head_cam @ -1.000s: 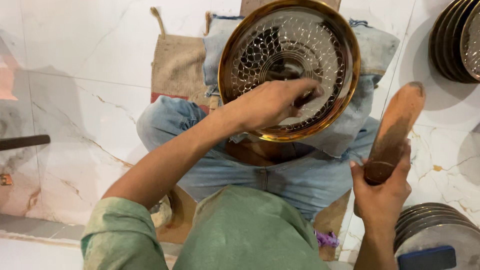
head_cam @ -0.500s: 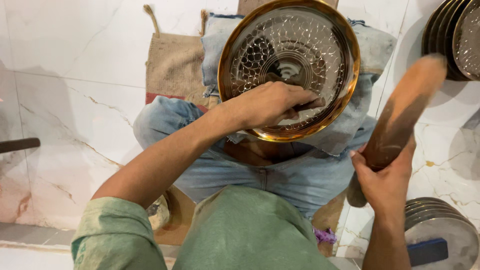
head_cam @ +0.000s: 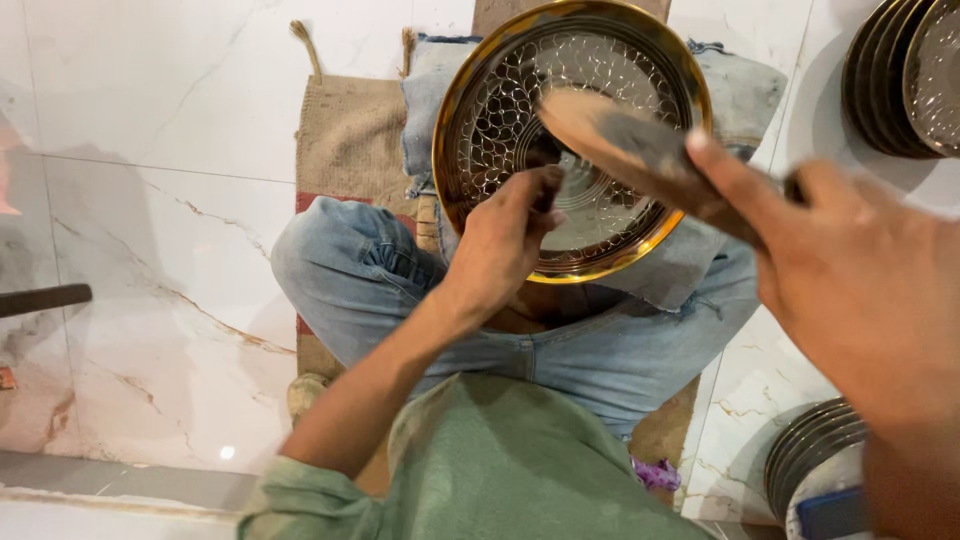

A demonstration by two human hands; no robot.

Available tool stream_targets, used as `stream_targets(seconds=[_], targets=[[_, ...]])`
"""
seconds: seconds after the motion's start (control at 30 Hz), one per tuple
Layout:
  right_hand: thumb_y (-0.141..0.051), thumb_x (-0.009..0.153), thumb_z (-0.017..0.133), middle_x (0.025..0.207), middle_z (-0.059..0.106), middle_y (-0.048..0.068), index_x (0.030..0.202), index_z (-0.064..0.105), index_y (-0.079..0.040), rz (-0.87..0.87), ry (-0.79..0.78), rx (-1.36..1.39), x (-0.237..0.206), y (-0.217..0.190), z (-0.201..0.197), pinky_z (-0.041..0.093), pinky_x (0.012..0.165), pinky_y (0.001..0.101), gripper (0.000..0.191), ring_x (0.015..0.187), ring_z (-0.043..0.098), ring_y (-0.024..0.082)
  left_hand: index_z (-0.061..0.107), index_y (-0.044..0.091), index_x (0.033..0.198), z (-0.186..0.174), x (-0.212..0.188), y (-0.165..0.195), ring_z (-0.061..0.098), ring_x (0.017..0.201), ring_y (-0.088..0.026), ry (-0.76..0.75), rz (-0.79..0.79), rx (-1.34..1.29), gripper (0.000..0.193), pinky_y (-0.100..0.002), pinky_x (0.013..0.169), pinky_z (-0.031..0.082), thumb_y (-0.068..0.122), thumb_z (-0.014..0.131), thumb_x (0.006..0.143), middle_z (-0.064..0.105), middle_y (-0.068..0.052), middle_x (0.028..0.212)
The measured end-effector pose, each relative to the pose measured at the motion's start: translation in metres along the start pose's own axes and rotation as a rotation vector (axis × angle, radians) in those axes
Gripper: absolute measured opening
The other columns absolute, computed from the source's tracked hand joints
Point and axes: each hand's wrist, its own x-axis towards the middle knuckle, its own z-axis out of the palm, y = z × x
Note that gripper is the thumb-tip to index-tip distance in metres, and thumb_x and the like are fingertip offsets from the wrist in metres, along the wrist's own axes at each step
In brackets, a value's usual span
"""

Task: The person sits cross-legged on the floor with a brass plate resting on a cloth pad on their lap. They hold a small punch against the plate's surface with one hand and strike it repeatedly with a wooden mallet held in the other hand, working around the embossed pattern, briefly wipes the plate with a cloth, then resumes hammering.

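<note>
While nothing lay on the white marble floor (head_cam: 150, 200) at the far left except a dark bar (head_cam: 40, 298) near the edge, a strip of tan burlap matting (head_cam: 350, 140) was spread further in, and crossed legs in blue jeans (head_cam: 350, 270) were seen resting on it. Next came the left hand (head_cam: 510, 240), its fingers (head_cam: 535, 190) curled and pressed against the patterned inside of the round, gold-rimmed embossed metal plate (head_cam: 480, 120), which was propped up on a folded piece of blue denim (head_cam: 730, 90) over the lap; whether something small was pinched in those fingers could not be told. Above and to the right of them, the flat, worn wooden mallet (head_cam: 620, 140) was held slanting, its long axis running from the plate's centre down toward the right, its broad end hanging just over the dish and close to the left fingers. Its handle was gripped tightly by the right hand (head_cam: 850, 280), large and near the camera. Of the two hands, the left was judged the nearer to the plate's face. At the far right, a stack of similar dark metal plates (head_cam: 900, 80) leaned above, and another stack of plates (head_cam: 810, 450) stood below.
</note>
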Motion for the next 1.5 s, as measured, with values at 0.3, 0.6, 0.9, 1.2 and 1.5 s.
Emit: stream_targets(seconds=[0.3,0.6,0.9,1.2,1.5], targets=[[-0.016,0.085,0.065,0.090,0.062,0.002,0.166,0.029,-0.046,-0.253,0.222,-0.241,0.025,-0.026,-0.059,0.057,0.055,0.0303,0.094,0.076,0.071,0.017,0.054,-0.001,0.108,0.032,-0.024,0.009,0.070,0.086,-0.038,0.357,-0.321,0.078,0.024,-0.046,0.076,0.054,0.008,0.072,0.095,0.070,-0.019,0.092],[-0.018,0.079,0.070,0.091,0.062,0.001,0.162,0.036,-0.042,-0.214,0.226,-0.086,0.011,-0.009,-0.044,0.056,0.053,0.0305,0.093,0.072,0.070,0.017,0.053,-0.003,0.114,0.033,-0.024,0.011,0.070,0.086,-0.035,0.330,-0.210,-0.018,0.027,-0.043,0.077,0.055,0.006,0.071,0.096,0.070,-0.017,0.094],[-0.013,0.089,0.074,0.097,0.060,0.013,0.155,0.034,-0.020,-0.311,0.565,0.597,0.030,-0.004,-0.045,0.053,0.061,0.0405,0.077,0.077,0.067,0.030,0.050,-0.004,0.118,0.038,-0.021,0.006,0.068,0.085,-0.029,0.359,-0.148,-0.012,0.029,-0.038,0.076,0.057,0.002,0.071,0.099,0.065,-0.018,0.099],[-0.013,0.089,0.069,0.088,0.061,0.003,0.171,0.032,-0.041,-0.190,0.122,0.010,0.021,-0.001,-0.035,0.057,0.054,0.0350,0.094,0.073,0.070,0.022,0.052,-0.002,0.127,0.033,-0.016,0.003,0.070,0.089,-0.028,0.279,-0.074,-0.023,0.033,-0.038,0.080,0.058,0.001,0.070,0.099,0.067,-0.014,0.101],[-0.013,0.090,0.077,0.101,0.065,0.011,0.162,0.045,-0.029,-0.012,0.455,0.401,-0.003,0.012,0.033,0.057,0.067,0.0415,0.080,0.075,0.068,0.030,0.058,0.006,0.131,0.011,0.009,0.001,0.069,0.095,-0.037,-0.147,0.071,0.032,0.037,-0.043,0.079,0.055,0.007,0.071,0.097,0.066,-0.017,0.109]])
